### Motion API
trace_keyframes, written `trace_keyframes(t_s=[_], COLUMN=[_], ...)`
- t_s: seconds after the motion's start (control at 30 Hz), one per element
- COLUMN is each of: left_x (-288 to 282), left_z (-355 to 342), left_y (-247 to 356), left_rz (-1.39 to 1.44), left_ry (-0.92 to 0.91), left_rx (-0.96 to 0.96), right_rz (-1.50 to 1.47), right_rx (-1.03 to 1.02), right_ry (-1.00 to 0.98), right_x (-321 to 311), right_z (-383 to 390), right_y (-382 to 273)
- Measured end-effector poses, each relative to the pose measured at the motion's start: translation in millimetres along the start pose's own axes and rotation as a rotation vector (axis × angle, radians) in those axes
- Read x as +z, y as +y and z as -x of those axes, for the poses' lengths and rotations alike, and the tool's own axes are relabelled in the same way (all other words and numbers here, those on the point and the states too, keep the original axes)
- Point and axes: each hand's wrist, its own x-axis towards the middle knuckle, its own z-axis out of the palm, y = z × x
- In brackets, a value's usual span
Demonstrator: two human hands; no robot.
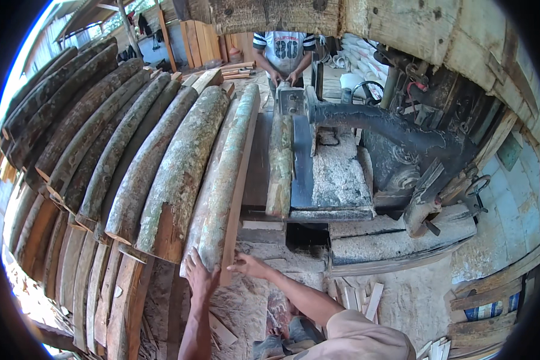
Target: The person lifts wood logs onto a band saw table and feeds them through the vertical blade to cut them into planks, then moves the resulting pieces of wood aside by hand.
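Note:
A long, bark-covered log (226, 183) with a pale sawn face along its right side lies slanting at the right edge of the log stack. My left hand (201, 277) grips its near end, fingers laid over the bark. At the same end, my right hand (250, 265) has its fingers closed against the sawn edge; the fingertips are partly hidden. Just right of this log, a narrower piece of timber (279, 168) with bark rests lengthwise on the dark saw table (256, 162), its far end under the saw's metal guide block (291, 103).
A large stack of bark-covered logs (132, 144) fills the left side. The band saw's dark curved arm (384, 120) stands right, with sawdust (340, 177) heaped beside the table. Across the saw stands another person (284, 54), both hands near the timber's far end. Offcuts (373, 300) lie on the floor.

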Motion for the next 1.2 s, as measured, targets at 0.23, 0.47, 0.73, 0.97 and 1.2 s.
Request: trace_keyframes(t_s=[0.23,0.47,0.73,0.97,1.2], left_x=[73.5,116.9,108.8,92.4,73.8], left_z=[-34.3,35.3,180.7,316.3,423.2], left_y=[109.9,37.7,-50.3,-117.0,-158.9], left_rz=[0.551,1.201,1.134,1.247,1.216], left_ry=[-0.054,-0.681,-0.700,-0.726,-0.661], left_rx=[0.309,-0.147,-0.129,-0.230,-0.259], right_rz=[0.511,0.520,0.324,0.397,0.167], right_rx=[0.000,0.085,0.073,0.184,0.124], right_ry=[1.030,0.805,0.840,0.714,0.740], right_x=[-170.8,-101.1,25.4,113.3,188.3], right_z=[-58.7,14.0,147.4,265.0,385.4], right_y=[1.6,46.5,53.1,53.2,98.5])
